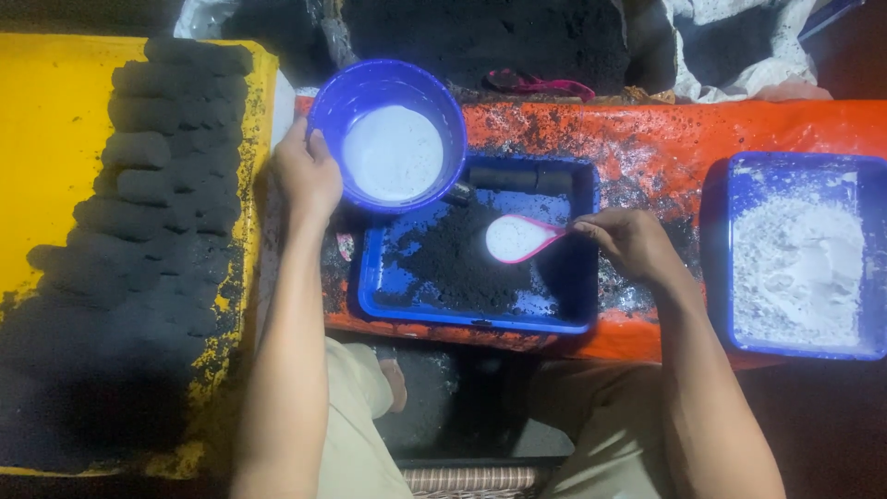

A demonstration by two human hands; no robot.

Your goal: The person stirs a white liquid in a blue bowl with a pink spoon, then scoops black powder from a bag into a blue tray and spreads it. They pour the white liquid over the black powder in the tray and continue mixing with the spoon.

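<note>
Left of left hand: yellow board (46,157) stacked with rows of black pressed cylinders (152,194). Beyond right hand: square blue tray of white powder (799,263) on orange sheet (702,139). Between both hands: rectangular blue plastic tray (476,319) with loose black powder (453,259). Left hand (307,174) closed on rim of round blue plastic bowl (388,129) with white liquid, held tilted over tray. Right hand (633,242) pinches handle of small pink scoop (519,238) heaped with white powder, over black powder.
</note>
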